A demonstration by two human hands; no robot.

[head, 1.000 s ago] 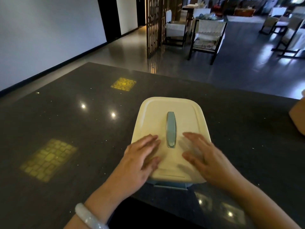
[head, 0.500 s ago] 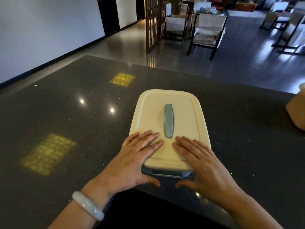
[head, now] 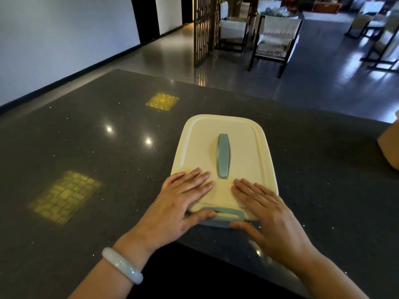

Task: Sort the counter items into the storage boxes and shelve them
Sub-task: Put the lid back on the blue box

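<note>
A storage box with a cream lid and a teal handle along its middle stands on the dark speckled counter. A teal latch sits at the box's near end. My left hand lies flat on the lid's near left part, fingers straight, with its thumb against the latch. My right hand lies flat on the near right part, thumb just below the latch. What is inside the box is hidden.
A tan object shows partly at the counter's right edge. Two yellow patterned light patches lie on the counter to the left. Beyond the counter's far edge are a wooden screen and chairs on a glossy floor.
Both hands slid toward the lid's near end and now lie flat there. Their thumbs came to the teal latch, which now shows raised at the front edge.
</note>
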